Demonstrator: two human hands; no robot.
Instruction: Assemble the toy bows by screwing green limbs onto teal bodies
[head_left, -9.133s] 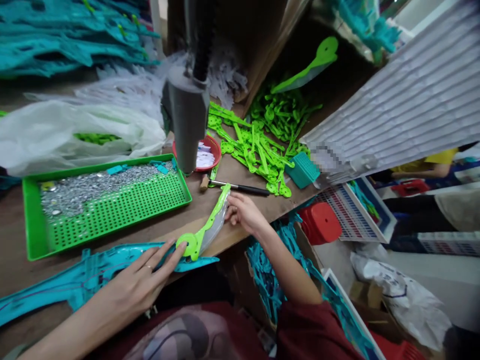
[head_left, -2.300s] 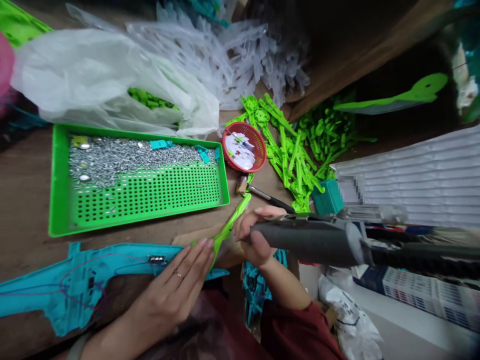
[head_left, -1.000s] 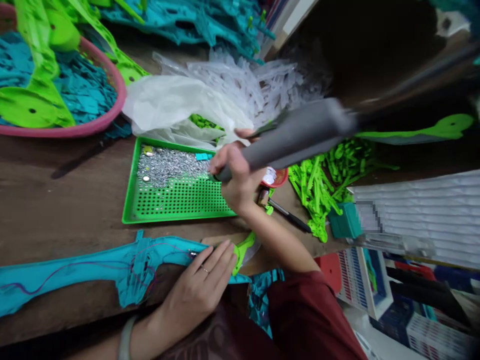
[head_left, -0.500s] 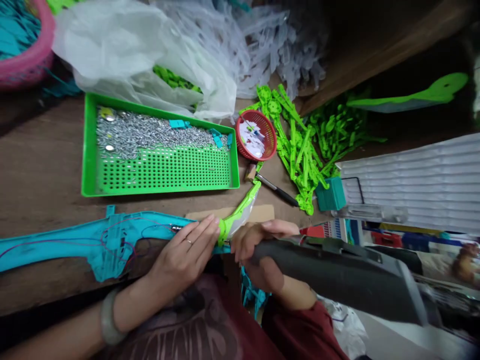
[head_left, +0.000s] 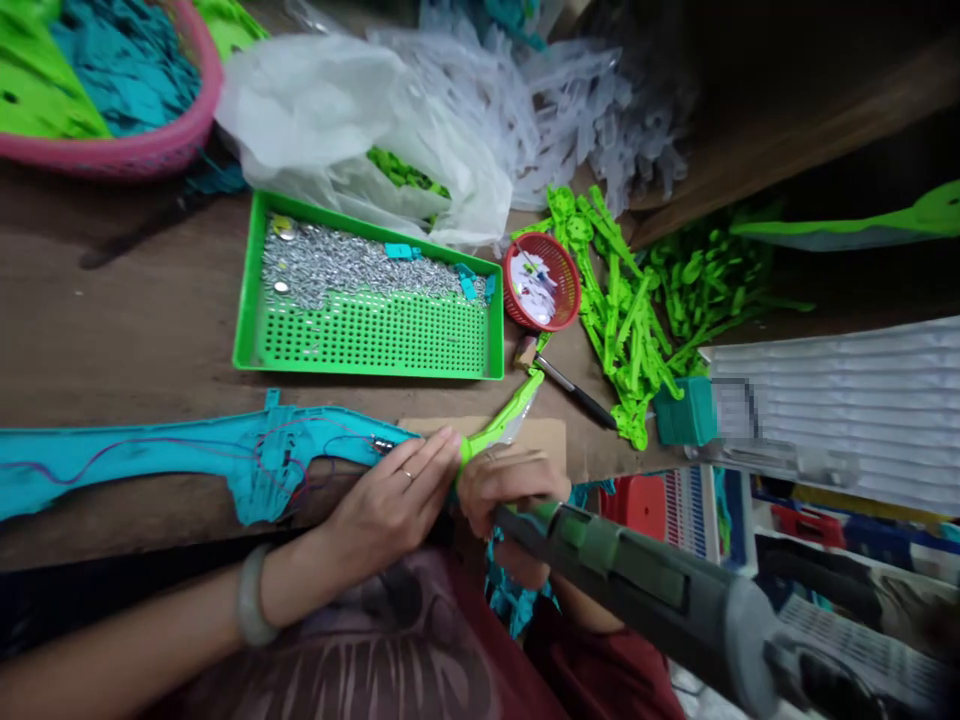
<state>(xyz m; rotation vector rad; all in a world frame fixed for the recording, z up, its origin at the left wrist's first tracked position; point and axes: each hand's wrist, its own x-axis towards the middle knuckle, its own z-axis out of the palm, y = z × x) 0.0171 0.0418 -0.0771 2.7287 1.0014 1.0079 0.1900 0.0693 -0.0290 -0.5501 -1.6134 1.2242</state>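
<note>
A long blue plastic shell (head_left: 180, 455) with thin wires and a small metal spring lies along the table's front edge. My left hand (head_left: 394, 500), with a ring and a bracelet, grips its right end, fingers together and laid over the joint; the thumb is hidden. A curved green piece with a grey insert (head_left: 506, 420) meets the shell there and points up to the right. My right hand (head_left: 514, 485) is wrapped round the front of a grey electric screwdriver (head_left: 630, 575), close beside my left fingertips. Its tip is hidden by my hand.
A green perforated tray (head_left: 375, 335) holds many small screws. Near it are a red basket (head_left: 541, 282), a black-handled hammer (head_left: 574, 390), green plastic parts (head_left: 622, 310) and a teal box (head_left: 684, 410). White bags (head_left: 322, 110) and a pink basket (head_left: 161, 150) stand behind.
The view has shifted, so the table things sit further right. The screwdriver's rear end has swung downward in the picture, and my right hand has turned with it. My left hand keeps its hold.
</note>
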